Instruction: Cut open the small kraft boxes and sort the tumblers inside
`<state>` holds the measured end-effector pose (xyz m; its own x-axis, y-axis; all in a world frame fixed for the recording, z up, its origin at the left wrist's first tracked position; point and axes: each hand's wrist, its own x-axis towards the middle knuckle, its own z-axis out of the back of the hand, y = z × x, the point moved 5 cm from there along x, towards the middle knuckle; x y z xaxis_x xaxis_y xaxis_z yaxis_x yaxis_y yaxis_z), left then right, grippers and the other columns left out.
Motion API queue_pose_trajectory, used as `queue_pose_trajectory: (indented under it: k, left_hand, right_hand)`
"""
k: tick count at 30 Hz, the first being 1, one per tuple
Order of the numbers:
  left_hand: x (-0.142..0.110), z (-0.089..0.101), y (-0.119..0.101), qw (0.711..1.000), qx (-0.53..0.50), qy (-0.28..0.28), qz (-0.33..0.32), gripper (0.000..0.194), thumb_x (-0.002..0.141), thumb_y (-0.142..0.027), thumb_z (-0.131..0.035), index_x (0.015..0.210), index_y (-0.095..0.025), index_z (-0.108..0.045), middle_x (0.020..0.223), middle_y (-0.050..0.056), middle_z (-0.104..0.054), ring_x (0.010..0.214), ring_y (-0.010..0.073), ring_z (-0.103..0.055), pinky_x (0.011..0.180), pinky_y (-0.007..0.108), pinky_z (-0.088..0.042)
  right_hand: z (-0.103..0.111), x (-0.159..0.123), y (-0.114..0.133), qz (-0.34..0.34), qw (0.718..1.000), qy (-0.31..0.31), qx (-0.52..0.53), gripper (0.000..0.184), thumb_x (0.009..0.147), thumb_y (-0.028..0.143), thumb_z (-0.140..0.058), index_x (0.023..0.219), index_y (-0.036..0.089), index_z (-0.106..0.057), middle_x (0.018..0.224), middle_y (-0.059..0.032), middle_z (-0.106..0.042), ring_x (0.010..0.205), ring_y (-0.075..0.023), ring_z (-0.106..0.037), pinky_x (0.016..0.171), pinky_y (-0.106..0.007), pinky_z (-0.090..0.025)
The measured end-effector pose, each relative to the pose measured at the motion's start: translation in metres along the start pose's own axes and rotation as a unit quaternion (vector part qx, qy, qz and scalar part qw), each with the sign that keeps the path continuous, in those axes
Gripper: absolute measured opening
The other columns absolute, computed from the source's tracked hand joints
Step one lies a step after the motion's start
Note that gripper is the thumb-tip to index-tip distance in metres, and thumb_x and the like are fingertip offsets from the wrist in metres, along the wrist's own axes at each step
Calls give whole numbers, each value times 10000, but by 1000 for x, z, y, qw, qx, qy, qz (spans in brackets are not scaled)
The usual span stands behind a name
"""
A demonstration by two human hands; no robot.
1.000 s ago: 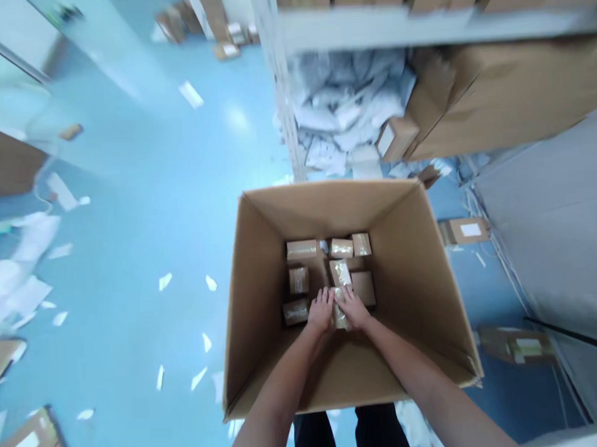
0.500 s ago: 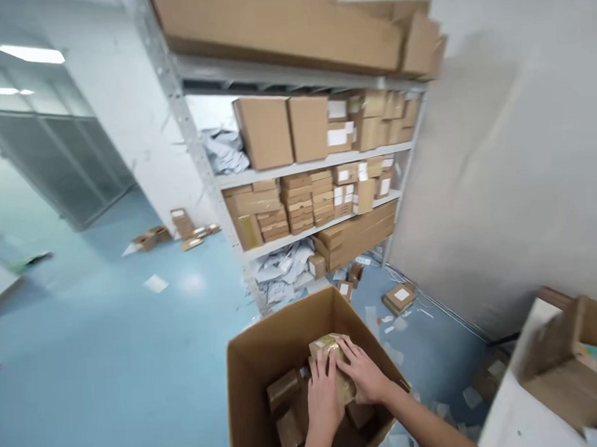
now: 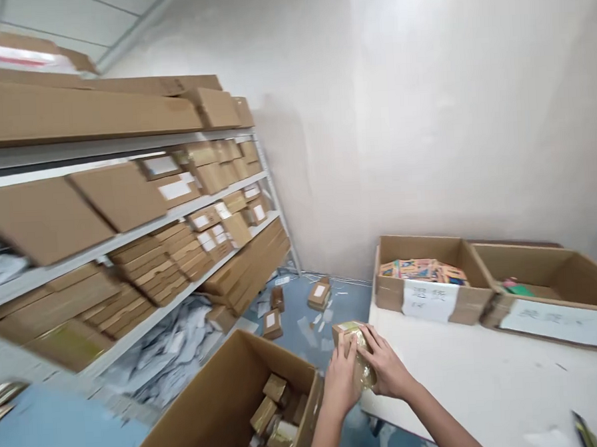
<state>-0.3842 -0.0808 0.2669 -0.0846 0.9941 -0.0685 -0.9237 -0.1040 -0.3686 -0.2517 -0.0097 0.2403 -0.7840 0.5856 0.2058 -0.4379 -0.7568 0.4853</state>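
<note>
Between my two hands is a small cardboard box (image 3: 365, 369) wrapped in shiny clear tape. My left hand (image 3: 342, 374) grips its left side, and my right hand (image 3: 387, 369) closes on its right side and top. The box is held in the air between the large open carton (image 3: 212, 395) and the corner of the white table (image 3: 451, 369). Several small taped boxes (image 3: 263, 415) lie in the bottom of that carton, to the left of my hands. My fingers cover part of the held box.
On the table's far side stand two open cartons with handwritten white labels, one (image 3: 392, 298) holding colourful packets. A cutter-like tool (image 3: 584, 428) lies near the right edge. Metal shelving (image 3: 230, 254) with cardboard boxes runs along the left. Small boxes (image 3: 319, 294) and paper scraps litter the floor.
The view has swung right, bringing the table and labelled cartons into sight. My hands have lifted the taped box out of the large carton and carried it right, towards the table.
</note>
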Motion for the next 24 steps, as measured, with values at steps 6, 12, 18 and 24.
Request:
queue_pose_trajectory:
  k: [6, 12, 18, 24]
  left_hand:
    - [92, -122, -154, 985, -18, 134, -108, 1313, 530, -172, -769, 1663, -324, -122, 1751, 81, 87, 1503, 411, -366, 1158, 475, -427]
    - [142, -227, -225, 946, -109, 276, -130, 1483, 448, -312, -860, 1671, -279, -22, 1751, 120, 42, 1574, 372, -232, 1204, 431, -381]
    - [175, -245, -228, 944, -116, 293, -97, 1356, 508, -197, -742, 1672, -261, -51, 1748, 93, 94, 1511, 322, -394, 1143, 325, -436]
    - [185, -248, -220, 925, -192, 304, -126, 1294, 542, -176, -754, 1670, -238, -124, 1755, 79, 34, 1560, 304, -297, 1189, 330, -396]
  right_hand:
    - [39, -129, -161, -143, 989, -15, -39, 1240, 496, 232, -789, 1633, 285, -298, 1745, -134, 10, 1578, -478, 27, 1214, -651, -200]
    - [25, -207, -264, -312, 948, 57, 9, 1460, 334, 321, -968, 1630, 332, -295, 1741, -166, -34, 1568, -500, 46, 1188, -652, -264]
    - [28, -203, -303, -337, 933, 96, 81, 1576, 316, 400, -1010, 1655, 364, -181, 1745, -143, 26, 1577, -448, 106, 1181, -597, -322]
    - [36, -203, -307, -341, 929, 105, 95, 1583, 317, 449, -1015, 1655, 370, -174, 1743, -125, 74, 1576, -442, 122, 1184, -615, -309]
